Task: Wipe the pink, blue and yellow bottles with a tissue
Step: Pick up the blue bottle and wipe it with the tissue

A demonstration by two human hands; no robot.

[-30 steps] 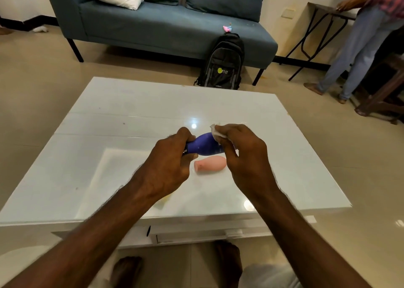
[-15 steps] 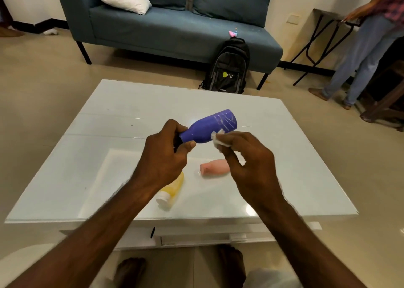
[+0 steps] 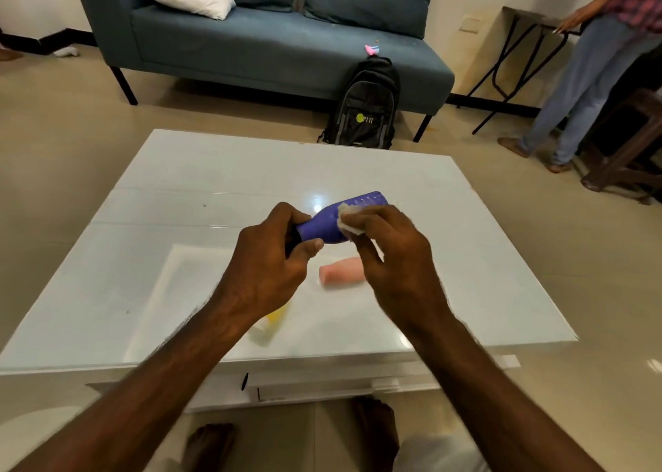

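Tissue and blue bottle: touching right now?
Touching. Head view: the right hand presses the tissue against the side of the blue bottle, no gap visible between them.

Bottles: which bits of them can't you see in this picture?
All in the head view:
1. The blue bottle: its cap end is hidden inside the left hand. The tissue and right hand cover part of its side. Its markings are too small to read.
2. The yellow bottle: mostly hidden under the left forearm.
3. The pink bottle: one end is hidden behind the right hand.
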